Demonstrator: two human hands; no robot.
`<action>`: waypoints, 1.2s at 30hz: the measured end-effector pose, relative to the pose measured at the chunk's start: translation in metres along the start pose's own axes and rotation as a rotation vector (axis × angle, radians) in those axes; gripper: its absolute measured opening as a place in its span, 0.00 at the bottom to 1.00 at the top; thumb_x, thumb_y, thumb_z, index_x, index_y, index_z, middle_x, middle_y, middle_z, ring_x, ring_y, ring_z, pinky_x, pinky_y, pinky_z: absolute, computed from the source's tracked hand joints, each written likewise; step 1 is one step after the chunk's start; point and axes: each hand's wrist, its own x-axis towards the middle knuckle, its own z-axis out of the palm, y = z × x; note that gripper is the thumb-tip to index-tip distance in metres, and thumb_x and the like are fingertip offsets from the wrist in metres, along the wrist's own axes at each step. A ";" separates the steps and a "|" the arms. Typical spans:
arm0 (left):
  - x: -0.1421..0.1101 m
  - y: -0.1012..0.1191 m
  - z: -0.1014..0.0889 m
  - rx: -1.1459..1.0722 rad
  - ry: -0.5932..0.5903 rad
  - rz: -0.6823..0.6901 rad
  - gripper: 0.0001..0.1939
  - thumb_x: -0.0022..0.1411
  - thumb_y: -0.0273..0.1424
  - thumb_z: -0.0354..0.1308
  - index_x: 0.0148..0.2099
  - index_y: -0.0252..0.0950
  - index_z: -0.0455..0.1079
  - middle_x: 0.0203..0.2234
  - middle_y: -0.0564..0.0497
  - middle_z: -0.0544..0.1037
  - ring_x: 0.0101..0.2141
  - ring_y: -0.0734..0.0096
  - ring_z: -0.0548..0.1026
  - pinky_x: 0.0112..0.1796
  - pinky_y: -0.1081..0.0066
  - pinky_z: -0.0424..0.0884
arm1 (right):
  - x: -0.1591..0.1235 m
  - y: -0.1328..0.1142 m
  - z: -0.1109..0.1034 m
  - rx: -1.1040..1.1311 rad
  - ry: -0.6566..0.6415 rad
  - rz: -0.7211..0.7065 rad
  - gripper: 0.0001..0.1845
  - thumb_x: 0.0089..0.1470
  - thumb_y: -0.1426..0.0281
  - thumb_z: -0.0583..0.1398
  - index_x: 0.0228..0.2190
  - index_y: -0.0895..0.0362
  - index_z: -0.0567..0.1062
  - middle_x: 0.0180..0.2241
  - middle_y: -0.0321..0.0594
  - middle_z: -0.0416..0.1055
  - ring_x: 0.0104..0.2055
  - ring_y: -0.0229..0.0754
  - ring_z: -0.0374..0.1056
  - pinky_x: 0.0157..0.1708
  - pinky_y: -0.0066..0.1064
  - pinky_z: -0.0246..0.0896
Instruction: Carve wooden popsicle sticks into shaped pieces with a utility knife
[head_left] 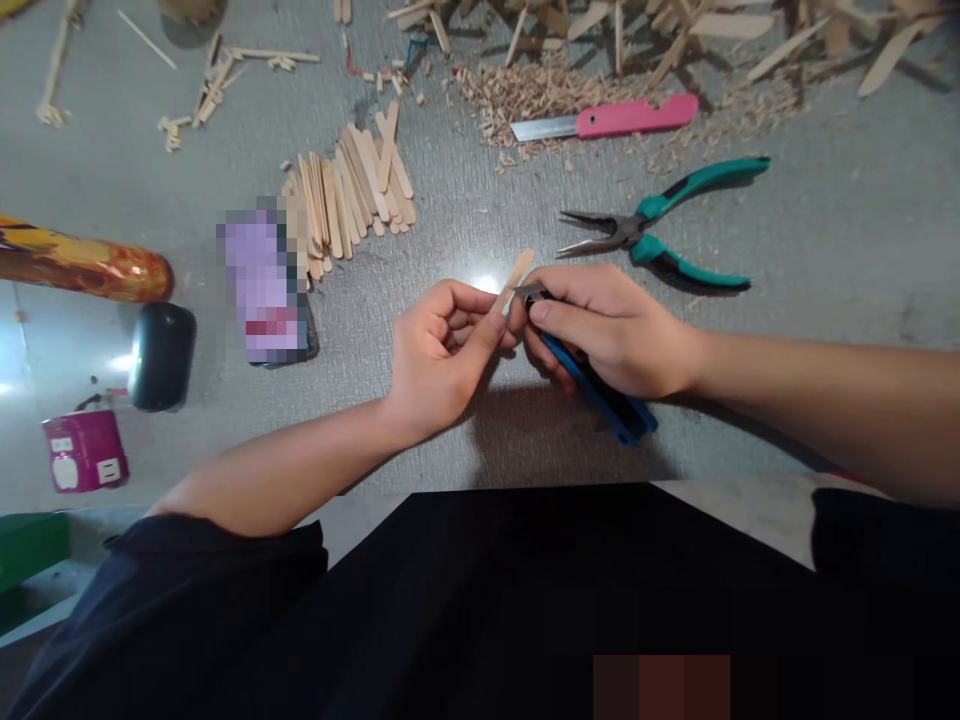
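Note:
My left hand (448,350) pinches a narrow wooden craft stick (514,280) between thumb and fingers, its rounded end pointing up and away from me. Wrapped in my right hand (611,325) is a blue-and-black cutting tool (600,385); its metal tip meets the stick right beside my left fingertips. Whether the tip is a blade or jaws I cannot make out, since my fingers cover part of it. Just beyond my right hand lie long-nose pliers (637,225) with teal handles, jaws apart. Farther back rests a pink folding knife (637,118) with its blade out.
Left of centre, a row of craft sticks (352,185) lies by a phone (262,285). Wood shavings (525,90) and a heap of sticks (731,25) spread along the back. At left are a dark rounded case (163,357), a purple box (86,450) and an orange-yellow cylinder (90,260).

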 end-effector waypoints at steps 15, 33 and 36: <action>0.003 0.003 -0.003 -0.052 -0.107 -0.043 0.24 0.65 0.51 0.79 0.41 0.37 0.78 0.27 0.49 0.86 0.24 0.73 0.81 0.25 0.73 0.75 | -0.001 -0.008 0.003 -0.090 0.050 0.056 0.16 0.79 0.74 0.56 0.34 0.52 0.71 0.21 0.28 0.71 0.17 0.34 0.67 0.21 0.29 0.62; 0.008 0.008 -0.003 -0.132 -0.101 -0.110 0.25 0.62 0.52 0.81 0.38 0.39 0.76 0.24 0.51 0.83 0.25 0.71 0.81 0.24 0.71 0.74 | 0.000 -0.001 -0.002 0.017 -0.014 0.031 0.14 0.78 0.72 0.53 0.38 0.52 0.73 0.23 0.29 0.72 0.18 0.36 0.67 0.18 0.28 0.65; 0.007 0.008 -0.002 -0.115 -0.073 -0.106 0.23 0.63 0.52 0.80 0.38 0.39 0.78 0.24 0.50 0.84 0.26 0.69 0.82 0.25 0.70 0.76 | -0.001 0.000 0.001 0.019 0.015 0.007 0.13 0.78 0.72 0.54 0.38 0.52 0.73 0.24 0.29 0.72 0.19 0.36 0.67 0.19 0.28 0.66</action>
